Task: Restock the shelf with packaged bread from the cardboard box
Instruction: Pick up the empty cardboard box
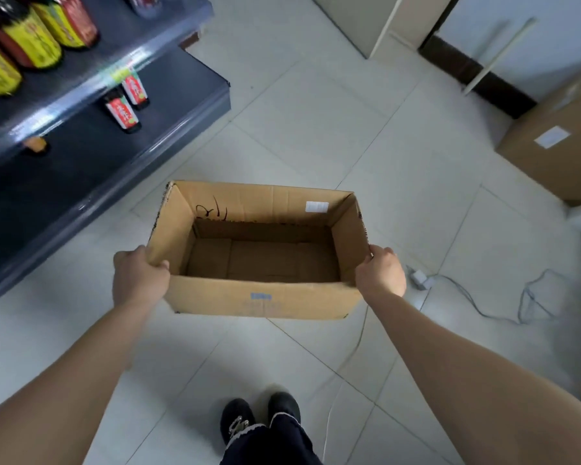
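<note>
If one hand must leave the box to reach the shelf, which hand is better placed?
Probably the left hand: it holds the cardboard box on the side facing the shelf. The right hand holds the opposite side, away from it.

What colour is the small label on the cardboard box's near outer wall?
Blue label on the cardboard box; the head view shows it.

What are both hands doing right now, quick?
Left hand: closed, gripping the left edge of the cardboard box.
Right hand: closed, gripping the box's right edge.
</note>
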The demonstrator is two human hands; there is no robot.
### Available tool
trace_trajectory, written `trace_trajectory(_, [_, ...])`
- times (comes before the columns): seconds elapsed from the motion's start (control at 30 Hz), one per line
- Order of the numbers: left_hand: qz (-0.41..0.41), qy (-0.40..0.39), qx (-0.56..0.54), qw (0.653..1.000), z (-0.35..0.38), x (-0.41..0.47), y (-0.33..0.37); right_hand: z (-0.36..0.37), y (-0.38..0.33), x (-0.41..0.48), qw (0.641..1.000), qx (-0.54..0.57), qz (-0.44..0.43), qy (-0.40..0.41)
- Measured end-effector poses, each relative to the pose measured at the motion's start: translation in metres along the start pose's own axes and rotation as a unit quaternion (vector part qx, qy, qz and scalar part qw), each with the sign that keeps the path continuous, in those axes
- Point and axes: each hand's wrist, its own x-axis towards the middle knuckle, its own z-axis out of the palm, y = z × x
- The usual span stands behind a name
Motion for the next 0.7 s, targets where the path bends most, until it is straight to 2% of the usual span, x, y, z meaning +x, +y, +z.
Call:
trace_trajectory(0.33, [0.103,0.047,0.019,0.993,-0.076,0.007,0.176,-0.136,-0.030,0.053,0.995,0.058,0.001,0.084])
trace_trajectory(0.7, [0.190,0.047,0.038,0.980,-0.080,0.017,0.379,-0.271,-0.026,0.167,0.988,0.094,0.042,0.111])
